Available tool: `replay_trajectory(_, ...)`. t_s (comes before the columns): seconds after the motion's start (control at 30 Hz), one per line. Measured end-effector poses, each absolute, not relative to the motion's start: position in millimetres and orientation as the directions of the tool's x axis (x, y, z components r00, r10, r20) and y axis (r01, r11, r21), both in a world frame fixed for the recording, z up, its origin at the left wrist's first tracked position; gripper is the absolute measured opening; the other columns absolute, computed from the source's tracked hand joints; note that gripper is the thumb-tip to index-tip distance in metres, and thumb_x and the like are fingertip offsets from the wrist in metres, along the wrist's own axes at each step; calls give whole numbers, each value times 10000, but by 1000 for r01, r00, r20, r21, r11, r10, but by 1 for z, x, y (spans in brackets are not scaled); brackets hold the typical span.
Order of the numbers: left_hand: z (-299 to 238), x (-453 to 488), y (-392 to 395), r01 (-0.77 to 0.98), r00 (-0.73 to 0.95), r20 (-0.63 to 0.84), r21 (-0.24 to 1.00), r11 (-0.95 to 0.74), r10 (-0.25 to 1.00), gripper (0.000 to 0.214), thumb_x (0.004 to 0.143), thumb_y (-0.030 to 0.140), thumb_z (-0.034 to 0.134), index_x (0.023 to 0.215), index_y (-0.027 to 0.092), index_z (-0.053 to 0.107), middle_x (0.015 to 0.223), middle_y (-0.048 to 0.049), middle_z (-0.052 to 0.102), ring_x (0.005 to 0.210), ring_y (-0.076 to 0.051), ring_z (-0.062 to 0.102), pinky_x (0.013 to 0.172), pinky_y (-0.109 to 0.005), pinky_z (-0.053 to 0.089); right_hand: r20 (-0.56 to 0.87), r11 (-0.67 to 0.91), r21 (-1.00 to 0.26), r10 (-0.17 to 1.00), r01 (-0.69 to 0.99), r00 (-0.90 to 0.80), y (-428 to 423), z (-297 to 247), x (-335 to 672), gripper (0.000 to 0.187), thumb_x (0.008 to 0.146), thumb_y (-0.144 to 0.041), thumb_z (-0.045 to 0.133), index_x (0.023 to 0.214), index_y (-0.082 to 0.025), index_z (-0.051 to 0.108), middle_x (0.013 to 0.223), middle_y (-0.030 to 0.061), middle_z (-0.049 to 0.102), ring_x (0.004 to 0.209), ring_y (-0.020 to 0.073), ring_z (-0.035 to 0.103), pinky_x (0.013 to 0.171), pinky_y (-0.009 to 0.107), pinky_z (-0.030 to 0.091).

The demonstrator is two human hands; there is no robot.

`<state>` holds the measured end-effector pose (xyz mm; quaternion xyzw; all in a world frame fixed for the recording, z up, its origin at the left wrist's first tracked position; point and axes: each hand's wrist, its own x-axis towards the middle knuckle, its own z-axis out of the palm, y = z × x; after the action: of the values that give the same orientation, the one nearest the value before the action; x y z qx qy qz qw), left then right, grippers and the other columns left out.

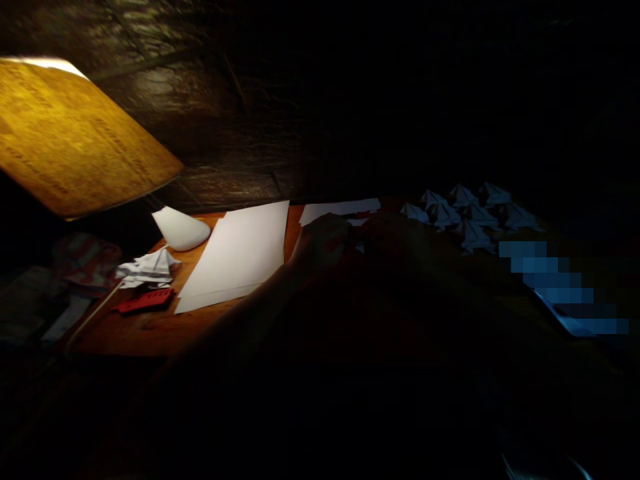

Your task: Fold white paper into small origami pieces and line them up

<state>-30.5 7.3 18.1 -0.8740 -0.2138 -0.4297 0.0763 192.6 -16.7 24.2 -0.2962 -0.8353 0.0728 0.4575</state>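
My left hand (327,239) is above the table, fingers curled, dimly lit along its back. Close beside it on the right, my right hand (393,237) is almost lost in shadow, its fingers apparently bent inward. A small pale bit, perhaps paper, shows between the two hands; what they grip is too dark to make out. Just behind the hands lie white sheets (330,210) with a small red item (363,215) at their near edge. To the left is a stack of white paper (243,250). Several folded paper shapes (473,237) stand in rows on the right.
A lit yellow-brown panel (85,137) hangs at upper left above a white rounded lamp base (181,229). Near it are a crumpled printed paper piece (150,268), a red slotted object (147,301) and a pale cord (95,313). A bluish lit screen (565,313) glows at right.
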Motion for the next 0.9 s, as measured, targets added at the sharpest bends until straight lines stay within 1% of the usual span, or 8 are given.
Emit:
replay_trajectory(0.2, 17, -31, 7, 446, 562, 758, 57, -893, 330, 64, 897, 137, 650, 877, 198, 653, 869, -37, 727, 814, -176, 692, 698, -312, 562, 694, 817, -347, 554, 462, -459, -18, 27, 193, 151, 884, -163, 606, 869, -201, 751, 919, 63, 749, 868, 210, 686, 754, 336, 501)
replay_trajectory(0.3, 16, -32, 9, 439, 582, 737, 72, -896, 344, 84, 900, 130, 639, 860, 201, 655, 848, -40, 718, 810, -182, 689, 686, -315, 551, 693, 815, -308, 546, 491, -471, -13, 21, 193, 175, 894, -163, 592, 810, -204, 740, 872, 64, 725, 812, 203, 654, 701, 334, 474)
replay_trajectory(0.47, 14, -32, 10, 455, 597, 711, 81, -887, 372, 128, 905, 126, 631, 805, 202, 657, 799, -38, 697, 761, -178, 668, 658, -316, 540, 657, 799, -289, 566, 528, -498, -7, 12, 192, 203, 933, -184, 586, 915, -253, 776, 906, 64, 714, 827, 222, 634, 672, 352, 442)
replay_trajectory(0.57, 14, -31, 10, 445, 594, 725, 65, -893, 348, 122, 910, 124, 633, 816, 195, 663, 803, -40, 708, 764, -177, 675, 670, -316, 550, 632, 778, -303, 596, 551, -495, -8, 14, 193, 155, 908, -190, 613, 878, -230, 760, 900, 67, 711, 820, 220, 631, 673, 345, 434)
replay_trajectory(0.67, 16, -29, 9, 453, 571, 754, 41, -891, 325, 115, 930, 134, 629, 840, 195, 670, 826, -29, 727, 781, -164, 685, 698, -304, 561, 668, 788, -305, 577, 534, -470, -12, 20, 193, 113, 887, -190, 631, 825, -193, 725, 921, 77, 710, 826, 205, 635, 672, 323, 422)
replay_trajectory(0.77, 18, -28, 9, 486, 505, 807, 29, -874, 307, 82, 923, 135, 644, 875, 193, 678, 859, -20, 740, 805, -154, 694, 716, -292, 565, 734, 809, -307, 537, 501, -416, -16, 26, 192, 123, 922, -199, 606, 876, -197, 721, 975, 87, 719, 923, 223, 642, 735, 332, 448)
replay_trajectory(0.83, 19, -30, 9, 497, 457, 838, 36, -867, 297, 95, 890, 108, 653, 915, 193, 687, 914, -21, 753, 859, -161, 707, 753, -299, 575, 752, 791, -346, 555, 504, -355, -16, 28, 192, 104, 931, -214, 616, 946, -205, 719, 1057, 97, 714, 1004, 242, 636, 793, 350, 468)
replay_trajectory(0.9, 19, -33, 10, 520, 408, 858, 63, -852, 313, 156, 863, 78, 650, 953, 197, 697, 971, -22, 755, 921, -171, 709, 797, -313, 584, 744, 742, -433, 615, 512, -262, -14, 26, 193, 114, 923, -263, 656, 1007, -206, 708, 1101, 103, 697, 998, 243, 634, 797, 355, 473)
